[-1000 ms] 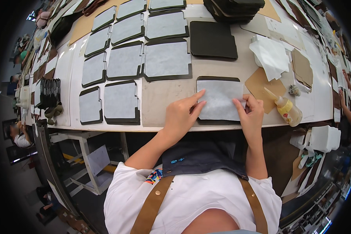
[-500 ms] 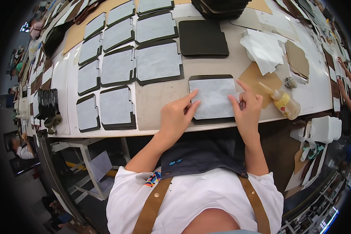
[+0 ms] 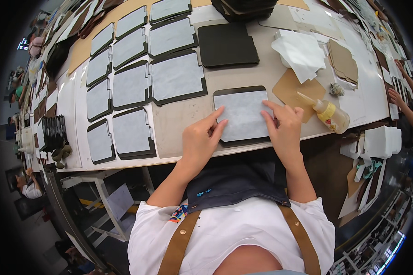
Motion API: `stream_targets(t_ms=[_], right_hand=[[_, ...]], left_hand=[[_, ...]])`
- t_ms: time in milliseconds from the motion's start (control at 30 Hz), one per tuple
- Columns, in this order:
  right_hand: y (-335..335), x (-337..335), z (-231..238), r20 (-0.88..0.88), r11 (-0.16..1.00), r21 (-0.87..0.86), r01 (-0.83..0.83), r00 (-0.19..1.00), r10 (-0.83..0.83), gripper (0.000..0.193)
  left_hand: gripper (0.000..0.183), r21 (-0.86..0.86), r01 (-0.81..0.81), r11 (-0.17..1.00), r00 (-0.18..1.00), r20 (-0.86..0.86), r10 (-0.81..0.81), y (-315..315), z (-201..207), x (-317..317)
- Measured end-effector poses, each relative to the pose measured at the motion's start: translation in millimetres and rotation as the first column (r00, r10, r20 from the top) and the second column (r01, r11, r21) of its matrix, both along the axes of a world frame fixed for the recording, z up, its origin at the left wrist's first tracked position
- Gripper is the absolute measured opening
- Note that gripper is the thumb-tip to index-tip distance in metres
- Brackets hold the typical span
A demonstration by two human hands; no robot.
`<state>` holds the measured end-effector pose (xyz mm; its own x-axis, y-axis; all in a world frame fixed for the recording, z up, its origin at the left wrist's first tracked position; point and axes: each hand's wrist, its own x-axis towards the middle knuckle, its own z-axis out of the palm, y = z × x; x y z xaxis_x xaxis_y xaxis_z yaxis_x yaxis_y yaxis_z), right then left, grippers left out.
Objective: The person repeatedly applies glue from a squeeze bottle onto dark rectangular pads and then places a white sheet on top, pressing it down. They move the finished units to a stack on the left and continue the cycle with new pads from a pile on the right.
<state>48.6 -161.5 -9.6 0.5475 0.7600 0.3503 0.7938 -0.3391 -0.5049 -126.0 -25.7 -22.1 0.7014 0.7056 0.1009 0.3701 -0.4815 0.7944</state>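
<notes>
A pale grey-white sheet (image 3: 241, 115) lies flat on a black panel (image 3: 239, 90) near the front edge of the table. The panel's dark margin shows along its top and bottom. My left hand (image 3: 200, 137) touches the sheet's left edge with thumb and index finger, which are spread apart. At the right edge, my right hand (image 3: 283, 128) rests its index fingertip near the upper corner, with the thumb lower down. The other fingers of both hands are curled and partly hidden.
Several sheet-covered black panels (image 3: 132, 85) lie in rows at the left. A bare black panel (image 3: 227, 45) is farther back, below a dark stack (image 3: 243, 10). To the right are a yellow-labelled glue bottle (image 3: 330, 117), a tan card (image 3: 293, 87) and white sheets (image 3: 300, 55).
The view has shifted slightly, moving the table's contents left in the picture. My right index finger has come down onto the sheet's right edge. My left hand keeps its place at the left edge.
</notes>
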Motion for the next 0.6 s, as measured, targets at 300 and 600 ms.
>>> stream_targets(t_ms=[300,600], right_hand=[[0.3,1.0,2.1,-0.018,0.999,-0.036,-0.014,1.0,0.013,0.022],[-1.2,5.5,2.1,-0.02,0.997,-0.077,-0.027,0.999,0.026,0.025]], left_hand=[[0.032,0.025,0.028,0.999,0.998,-0.056,-0.026,1.3,4.0,-3.9],[0.02,0.142,0.071,0.987,0.997,-0.027,-0.068,20.2,8.4,-6.8]])
